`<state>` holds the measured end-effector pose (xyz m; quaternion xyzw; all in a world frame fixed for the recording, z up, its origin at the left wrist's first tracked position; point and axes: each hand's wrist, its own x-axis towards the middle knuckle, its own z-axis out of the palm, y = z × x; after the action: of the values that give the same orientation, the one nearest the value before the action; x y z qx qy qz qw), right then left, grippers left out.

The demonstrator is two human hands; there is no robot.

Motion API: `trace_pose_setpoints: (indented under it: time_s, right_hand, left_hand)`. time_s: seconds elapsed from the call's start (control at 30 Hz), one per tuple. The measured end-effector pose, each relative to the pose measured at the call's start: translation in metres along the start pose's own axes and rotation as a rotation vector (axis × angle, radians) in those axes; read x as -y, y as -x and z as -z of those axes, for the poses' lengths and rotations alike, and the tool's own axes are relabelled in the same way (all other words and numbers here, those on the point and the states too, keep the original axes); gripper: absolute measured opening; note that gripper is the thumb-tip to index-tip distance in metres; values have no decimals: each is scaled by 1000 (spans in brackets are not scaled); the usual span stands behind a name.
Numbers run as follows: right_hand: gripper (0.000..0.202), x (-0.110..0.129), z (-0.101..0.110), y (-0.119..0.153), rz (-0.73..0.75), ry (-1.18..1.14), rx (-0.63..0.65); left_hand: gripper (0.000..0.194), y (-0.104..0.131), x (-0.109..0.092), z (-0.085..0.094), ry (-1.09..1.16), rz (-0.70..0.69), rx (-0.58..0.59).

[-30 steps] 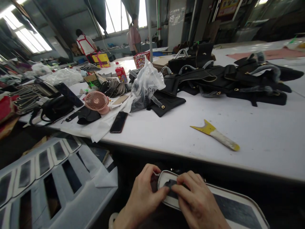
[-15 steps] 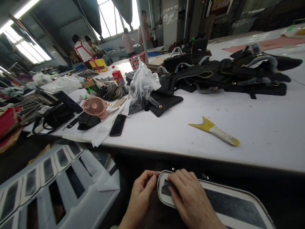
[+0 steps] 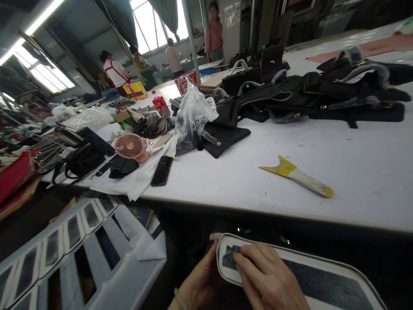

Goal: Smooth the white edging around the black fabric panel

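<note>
A long panel with rounded corners, white with a dark strip along its middle, lies across the lower right. My left hand is at its left end, closed on the edge, with the fingertips hidden behind and under the panel. My right hand rests over the panel, its thumb and fingers pinched on the dark strip near the left end. Beside the pinch the strip looks creased or lifted. Below the table edge, something dark with small shiny spots sits behind the panel.
The white table holds a yellow-ended forked tool, a phone, a pink fan, a plastic bag and black bag pieces. Similar panels lie on a grey sheet at left. Several people stand far back.
My left hand has moved from beside the panel's end to under its edge. My right hand's fingers have drawn into a pinch on the strip. The view has shifted slightly.
</note>
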<state>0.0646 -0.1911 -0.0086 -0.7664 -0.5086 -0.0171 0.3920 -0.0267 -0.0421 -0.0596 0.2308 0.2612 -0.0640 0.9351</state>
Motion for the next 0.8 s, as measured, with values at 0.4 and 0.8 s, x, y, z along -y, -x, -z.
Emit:
trace_pose_setpoints:
  time_s: [0.4, 0.8]
  right_hand:
    - [11, 12, -24, -23, -22, 149, -36]
    - [14, 16, -22, -26, -62, 184, 111]
  left_hand:
    - [40, -7, 2, 16, 134, -128, -90]
    - [42, -2, -7, 11, -20, -172, 4]
